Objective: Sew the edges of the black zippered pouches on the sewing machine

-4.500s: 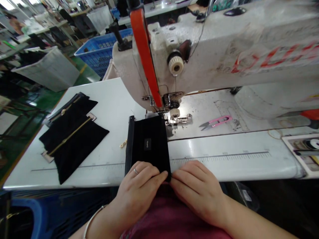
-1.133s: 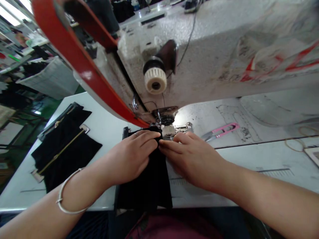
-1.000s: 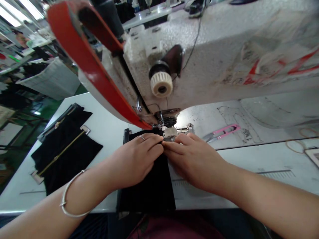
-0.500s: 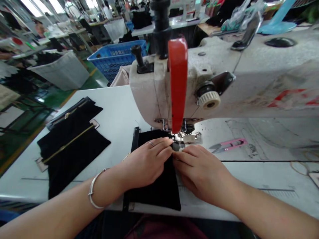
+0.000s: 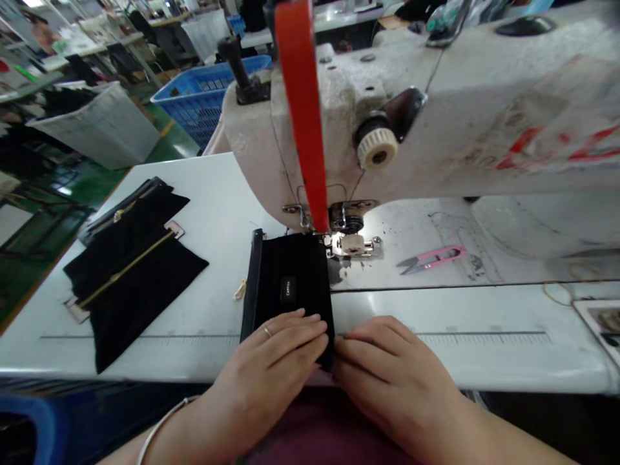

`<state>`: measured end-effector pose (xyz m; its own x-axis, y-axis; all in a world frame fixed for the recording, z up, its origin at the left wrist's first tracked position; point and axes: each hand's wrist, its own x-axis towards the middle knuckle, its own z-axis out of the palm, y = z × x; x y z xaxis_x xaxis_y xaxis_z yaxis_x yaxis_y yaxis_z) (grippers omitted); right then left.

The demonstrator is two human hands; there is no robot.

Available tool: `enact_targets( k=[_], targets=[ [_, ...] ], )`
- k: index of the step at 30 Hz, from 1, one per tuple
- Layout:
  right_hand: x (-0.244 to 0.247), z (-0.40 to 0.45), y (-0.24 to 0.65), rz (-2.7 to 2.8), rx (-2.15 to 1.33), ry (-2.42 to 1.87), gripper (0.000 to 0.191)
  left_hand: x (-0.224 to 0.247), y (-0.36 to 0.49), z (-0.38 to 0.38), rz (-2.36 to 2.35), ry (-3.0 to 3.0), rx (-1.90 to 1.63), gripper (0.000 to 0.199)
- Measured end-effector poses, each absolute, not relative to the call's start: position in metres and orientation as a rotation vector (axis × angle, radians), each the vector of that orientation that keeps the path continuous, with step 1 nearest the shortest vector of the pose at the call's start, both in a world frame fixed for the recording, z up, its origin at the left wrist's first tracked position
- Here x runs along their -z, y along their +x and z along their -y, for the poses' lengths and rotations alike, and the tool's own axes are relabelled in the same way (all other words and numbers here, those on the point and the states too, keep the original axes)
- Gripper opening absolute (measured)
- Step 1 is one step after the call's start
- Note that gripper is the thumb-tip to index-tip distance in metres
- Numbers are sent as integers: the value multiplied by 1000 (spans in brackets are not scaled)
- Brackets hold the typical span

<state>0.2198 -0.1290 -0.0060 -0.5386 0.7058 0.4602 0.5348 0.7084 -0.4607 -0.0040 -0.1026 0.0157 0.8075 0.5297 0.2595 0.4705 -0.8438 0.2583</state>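
Observation:
A black fabric piece point(image 5: 310, 265) with a small label and a dark band along its left side lies under the needle area of the sewing machine point(image 5: 351, 245). My left hand point(image 5: 281, 361) rests flat on its near part, fingers stretched and side by side. Beside it, my right hand point(image 5: 387, 368) has curled fingers closed at the near right edge of the fabric; the fingertips are partly hidden. A gold zipper pull point(image 5: 240, 290) sticks out to the left of the piece.
Black pieces with gold zippers point(image 5: 140, 265) lie on the left of the white table point(image 5: 223, 194). Pink-handled thread snips point(image 5: 431, 258) rest on the machine bed. A red lever point(image 5: 303, 116) stands in front of the machine head. Behind are a blue basket point(image 5: 194, 97) and a white bin point(image 5: 106, 129).
Both hands have moved from beside the presser foot toward the table's near edge. The label on the black fabric is now uncovered. The camera view has shifted.

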Motion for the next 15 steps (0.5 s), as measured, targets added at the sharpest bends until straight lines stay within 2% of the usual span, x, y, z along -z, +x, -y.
enact_targets(
  k=[15],
  targets=[
    [15,137,229,2315,-356,-869,14,-6,1,112,-875,2583,-675,24]
  ],
)
